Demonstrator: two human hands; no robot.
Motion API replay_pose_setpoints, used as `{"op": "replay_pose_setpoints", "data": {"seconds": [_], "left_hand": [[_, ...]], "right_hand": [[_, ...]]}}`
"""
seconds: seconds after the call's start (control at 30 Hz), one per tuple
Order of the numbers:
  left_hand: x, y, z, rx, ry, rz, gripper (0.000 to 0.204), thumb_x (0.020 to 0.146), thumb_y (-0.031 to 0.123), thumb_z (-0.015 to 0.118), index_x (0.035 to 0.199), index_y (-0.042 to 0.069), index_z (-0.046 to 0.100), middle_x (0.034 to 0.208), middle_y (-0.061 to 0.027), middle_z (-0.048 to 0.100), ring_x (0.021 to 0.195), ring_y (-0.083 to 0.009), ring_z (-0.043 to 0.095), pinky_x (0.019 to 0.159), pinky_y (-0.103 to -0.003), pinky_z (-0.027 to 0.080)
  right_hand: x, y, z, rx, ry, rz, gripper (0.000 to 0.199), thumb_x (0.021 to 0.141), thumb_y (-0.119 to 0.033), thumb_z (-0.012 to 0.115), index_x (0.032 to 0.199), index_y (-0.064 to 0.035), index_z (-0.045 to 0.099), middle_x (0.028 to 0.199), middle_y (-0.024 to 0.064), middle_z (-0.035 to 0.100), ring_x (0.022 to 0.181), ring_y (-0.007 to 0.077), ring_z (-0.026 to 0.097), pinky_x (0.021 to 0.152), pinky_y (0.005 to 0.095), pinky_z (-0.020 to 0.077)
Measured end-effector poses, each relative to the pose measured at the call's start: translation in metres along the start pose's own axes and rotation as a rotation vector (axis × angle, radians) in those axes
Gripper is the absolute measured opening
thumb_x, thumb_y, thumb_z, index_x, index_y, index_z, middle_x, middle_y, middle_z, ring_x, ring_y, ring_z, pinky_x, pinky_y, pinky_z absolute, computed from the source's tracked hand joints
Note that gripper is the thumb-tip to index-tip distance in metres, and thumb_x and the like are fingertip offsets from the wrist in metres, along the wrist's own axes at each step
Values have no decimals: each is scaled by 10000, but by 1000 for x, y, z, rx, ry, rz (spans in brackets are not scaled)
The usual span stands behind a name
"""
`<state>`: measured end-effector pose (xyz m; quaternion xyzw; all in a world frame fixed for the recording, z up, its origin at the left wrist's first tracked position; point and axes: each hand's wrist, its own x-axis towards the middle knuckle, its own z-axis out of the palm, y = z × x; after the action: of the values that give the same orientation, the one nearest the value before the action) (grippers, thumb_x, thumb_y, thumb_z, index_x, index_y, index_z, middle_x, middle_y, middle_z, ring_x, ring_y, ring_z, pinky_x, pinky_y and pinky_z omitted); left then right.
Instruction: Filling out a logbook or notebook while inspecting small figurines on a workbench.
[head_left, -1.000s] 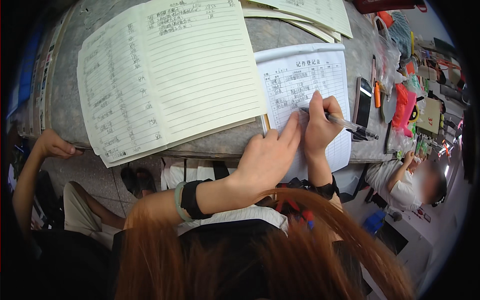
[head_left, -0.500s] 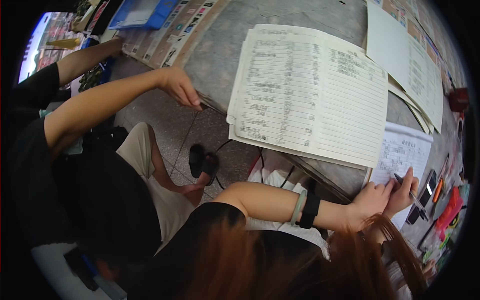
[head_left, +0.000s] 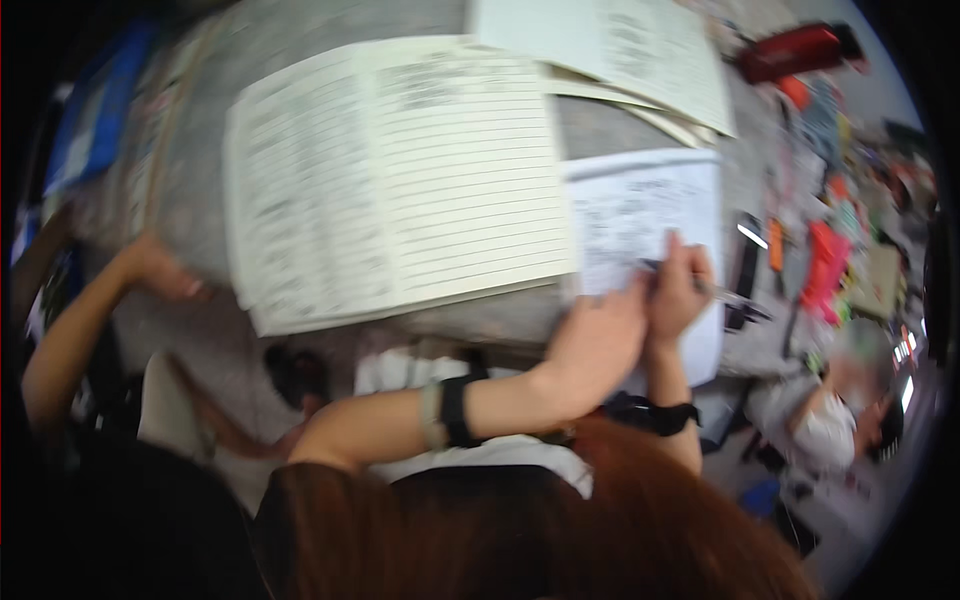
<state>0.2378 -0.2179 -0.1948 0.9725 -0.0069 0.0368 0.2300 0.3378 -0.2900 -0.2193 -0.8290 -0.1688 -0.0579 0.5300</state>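
My right hand (head_left: 682, 290) is closed round a pen (head_left: 735, 298), its tip end over a white sheet of paper (head_left: 640, 215) with handwriting on it. My left hand (head_left: 600, 335) lies flat on the lower part of this sheet, its fingers stretched toward the right hand and touching or nearly touching it. Left of the sheet, an open lined notebook (head_left: 470, 200) is spread on the table (head_left: 210, 130). Its left page is full of writing; the right page is written only near the top. Motion blur softens the view.
Beyond the sheet lie more written papers (head_left: 650, 60). A phone (head_left: 747, 255), an orange item (head_left: 775, 243), a pink item (head_left: 825, 268) and a dark red case (head_left: 800, 52) are at the right. Another person's hand (head_left: 160, 268) touches the table edge at left, near a blue tray (head_left: 100, 110). A person (head_left: 825, 410) sits far right.
The view has swung right, so notebook, sheet and hands appear farther left, and more clutter and a seated person show at right. My hands keep their places on the sheet, pen still held.
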Motion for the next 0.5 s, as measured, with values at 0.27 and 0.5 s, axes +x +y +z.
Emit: {"op": "replay_pose_setpoints", "data": {"seconds": [0.27,0.5], "left_hand": [[8,6,4,4,-49,90,562,683,258,591,1126,-44,421,1198,-137,414,804,-169,455,633,-257,392],[10,5,7,-18,-82,86,526,676,244,597,1087,-48,443,1191,-140,416,786,-170,450,622,-257,386]], "right_hand": [[2,-8,-11,89,27,133,300,756,-51,585,501,-13,431,453,-28,404,441,20,296,394,196,221],[4,-3,-9,83,16,128,312,744,-40,592,489,-21,412,448,-30,388,436,20,291,387,202,216]]}}
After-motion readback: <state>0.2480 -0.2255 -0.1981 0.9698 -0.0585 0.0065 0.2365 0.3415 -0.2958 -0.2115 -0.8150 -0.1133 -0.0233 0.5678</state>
